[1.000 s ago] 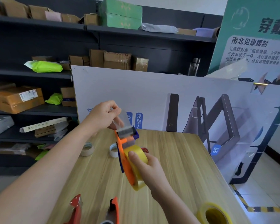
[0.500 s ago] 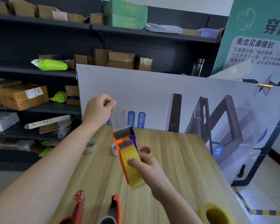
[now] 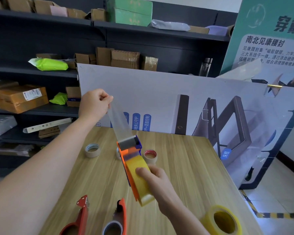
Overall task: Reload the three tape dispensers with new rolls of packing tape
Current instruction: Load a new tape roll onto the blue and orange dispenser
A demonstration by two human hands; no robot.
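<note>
Dark grey metal shelving [image 3: 12,39] is spanning nine to one o'clock, carrying brown cardboard boxes [image 3: 125,59]. A white printed display board [image 3: 159,92] is leaning behind the light wood-grain counter [image 3: 185,167] at twelve. A teal poster [image 3: 265,31] is standing at two. Pale floor tiles [image 3: 282,189] with a yellow-and-black striped strip [image 3: 282,215] are showing at four.

Just the one view here, sitting on your head and tilted forward and down. You're close over the wooden worktop [image 3: 185,167], its near end running off the bottom of frame, with the dark shelves [image 3: 41,31] well behind it.
</note>
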